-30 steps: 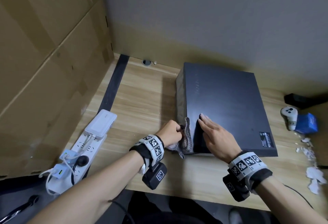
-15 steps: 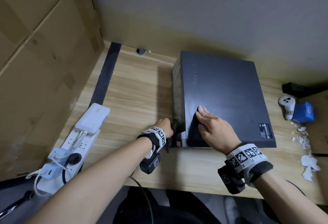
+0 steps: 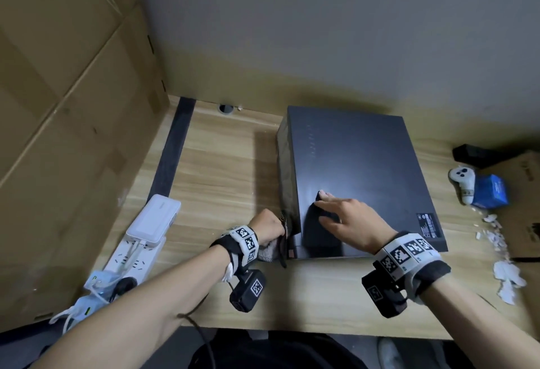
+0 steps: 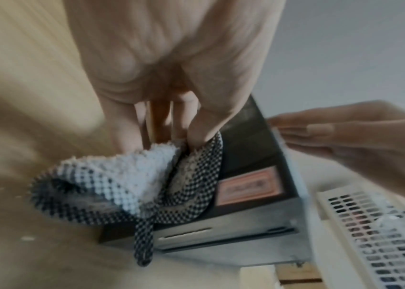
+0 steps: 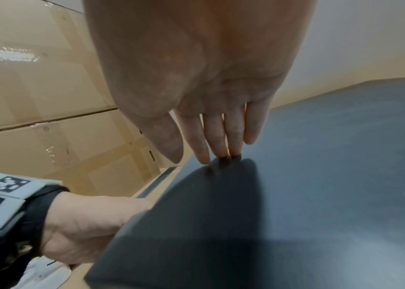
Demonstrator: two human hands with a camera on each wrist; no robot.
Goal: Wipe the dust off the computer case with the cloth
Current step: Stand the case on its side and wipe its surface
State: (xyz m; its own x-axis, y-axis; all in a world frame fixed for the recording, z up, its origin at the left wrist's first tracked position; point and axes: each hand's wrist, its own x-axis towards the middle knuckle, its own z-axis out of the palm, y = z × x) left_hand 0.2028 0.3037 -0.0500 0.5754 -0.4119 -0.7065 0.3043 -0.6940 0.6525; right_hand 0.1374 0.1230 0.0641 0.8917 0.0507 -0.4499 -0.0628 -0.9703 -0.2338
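Note:
A black computer case lies flat on the wooden desk. My left hand grips a black-and-white checked cloth against the case's left side near its front corner. The left wrist view shows the cloth bunched in my curled fingers beside an orange sticker on the case. My right hand lies flat on the case's top, its straight fingertips touching the dark lid near the left edge.
Cardboard boxes wall off the left. A white power strip with a charger lies at the front left. At the right are a white controller, a blue box and torn white paper scraps. A grey wall stands behind.
My left hand has drawn the cloth down along the case's left side toward the front corner. The right hand stays flat on the lid. The head view has shifted.

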